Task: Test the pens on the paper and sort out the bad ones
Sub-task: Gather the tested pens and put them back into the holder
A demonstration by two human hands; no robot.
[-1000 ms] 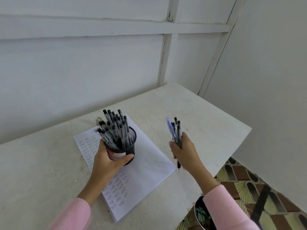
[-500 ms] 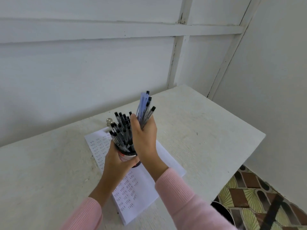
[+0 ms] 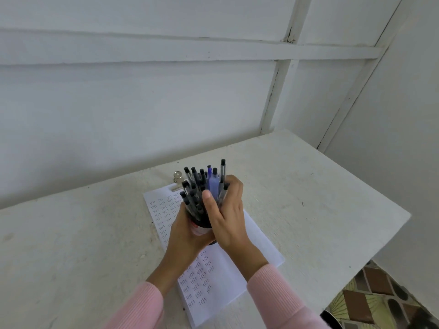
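The left hand grips the cup, held over the paper. The right hand, just right of it, clasps a bunch of pens at the cup's mouth.

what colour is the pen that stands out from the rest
The pen is blue-violet; the head view shows it.
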